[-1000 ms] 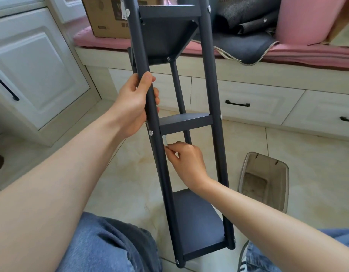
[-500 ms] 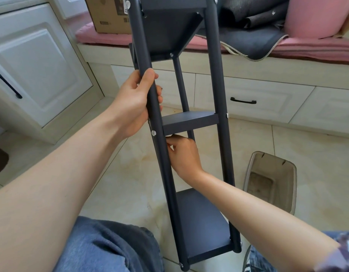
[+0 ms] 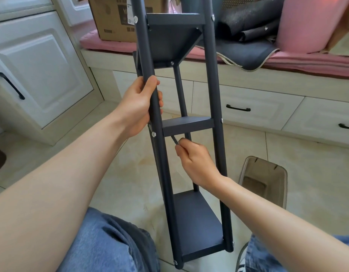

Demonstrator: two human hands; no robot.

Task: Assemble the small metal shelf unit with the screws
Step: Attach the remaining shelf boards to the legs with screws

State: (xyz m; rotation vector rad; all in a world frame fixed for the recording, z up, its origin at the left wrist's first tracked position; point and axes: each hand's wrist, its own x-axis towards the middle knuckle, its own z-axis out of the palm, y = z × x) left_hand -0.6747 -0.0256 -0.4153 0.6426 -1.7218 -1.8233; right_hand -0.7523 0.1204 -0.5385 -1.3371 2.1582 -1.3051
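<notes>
We see the shelf (image 3: 189, 124) upright mid-frame, foot between the knees. Left hand (image 3: 136, 107) fingers wrap its left post; right hand (image 3: 197, 161) fingers pinch a key (image 3: 174, 139) under the middle tier.

Not much readable here. Only print sits on the cardboard box (image 3: 112, 18) at the left end of the pink bench cushion (image 3: 91, 41): a dark panel with a pale V-shaped mark, a white sticker beside it partly hidden by a dark shelf post (image 3: 139, 36), small dark marks low on the front. All too blurry to make out.
</notes>
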